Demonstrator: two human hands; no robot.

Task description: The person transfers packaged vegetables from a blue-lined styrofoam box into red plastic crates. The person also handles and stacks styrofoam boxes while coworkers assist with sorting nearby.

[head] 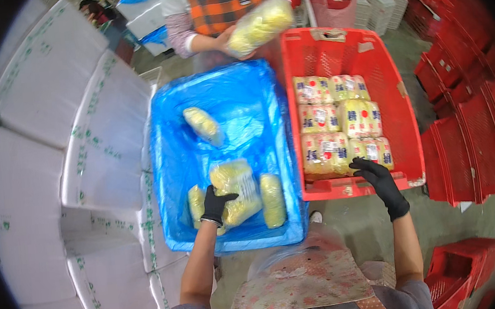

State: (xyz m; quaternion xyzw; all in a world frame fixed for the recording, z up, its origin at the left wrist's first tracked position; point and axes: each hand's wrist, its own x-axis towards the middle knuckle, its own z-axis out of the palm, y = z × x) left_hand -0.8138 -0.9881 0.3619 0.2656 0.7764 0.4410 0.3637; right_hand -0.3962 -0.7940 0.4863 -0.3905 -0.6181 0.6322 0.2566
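My left hand (218,205), in a black glove, is on a clear-wrapped pack of yellow-green produce (237,191) inside a bin lined with blue plastic (234,244). More wrapped produce lies there: one piece (273,200) on the right, one partly behind my left hand, and one (203,125) tilted farther up. My right hand (377,182), also black-gloved, reaches over the near rim of a red plastic crate (406,130), its fingers at the edge of a printed pack (370,149). Several such packs stand in two columns in the crate. Whether the right fingers grip anything is unclear.
Across the blue-lined bin, a co-worker in a checked apron (226,4) holds a wrapped bundle of produce (260,26). White foam boxes (101,124) are stacked along the left. Red crates (466,147) stand stacked at the right, and another (459,268) is at the lower right.
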